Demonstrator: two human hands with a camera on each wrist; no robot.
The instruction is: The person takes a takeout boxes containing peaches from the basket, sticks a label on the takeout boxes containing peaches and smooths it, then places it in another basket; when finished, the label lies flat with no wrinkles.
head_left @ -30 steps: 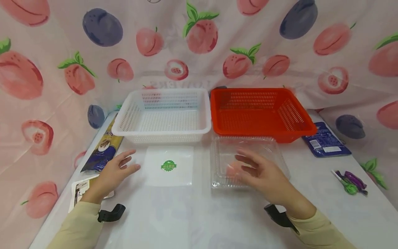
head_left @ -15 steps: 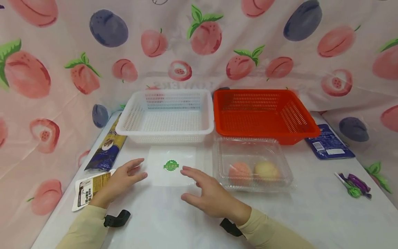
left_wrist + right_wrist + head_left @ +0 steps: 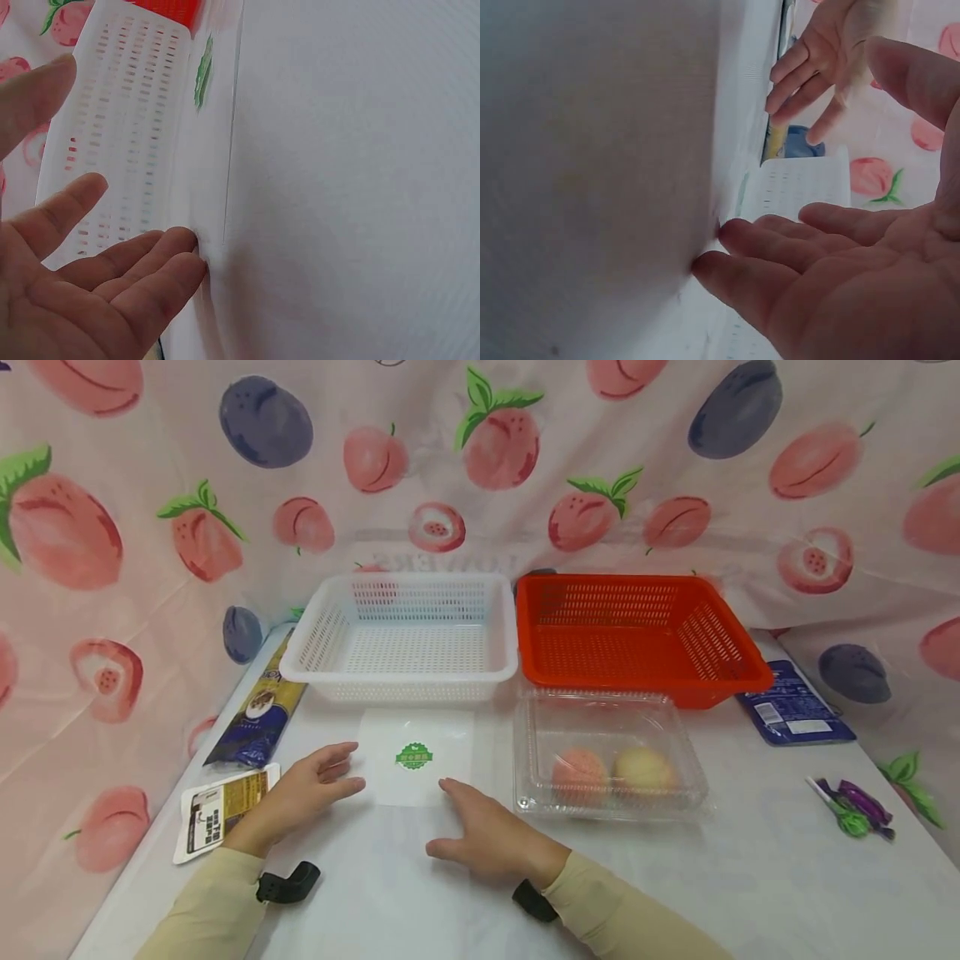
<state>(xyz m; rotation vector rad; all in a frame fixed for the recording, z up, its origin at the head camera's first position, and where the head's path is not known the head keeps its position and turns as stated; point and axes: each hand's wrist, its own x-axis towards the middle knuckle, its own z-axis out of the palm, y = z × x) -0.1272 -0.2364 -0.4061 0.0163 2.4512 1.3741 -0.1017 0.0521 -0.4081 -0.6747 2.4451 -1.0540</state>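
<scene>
So the flat white packet (image 3: pixel 414 783) is lying around the middle of the head view, just below the white basket (image 3: pixel 401 685). It looks slightly wider left to right than front to back, but the slanted view makes the true long axis hard to call. Its edges run pretty much square with the frame, and the ribbon on the green emblem (image 3: pixel 414 756) goes left to right; the lettering's too small for me to read.

Left hand (image 3: pixel 303 789) is at lower left of it, fingers loosely bent and gripping nothing, thumb side toward the packet. Right hand (image 3: pixel 495 831) is at lower right, also gripping nothing, fingers stretched toward upper left with the index tip at the packet's lower right corner. Can't tell if it's actually touching.

Clear box (image 3: pixel 611 714) sits right of centre, long side left to right.
</scene>
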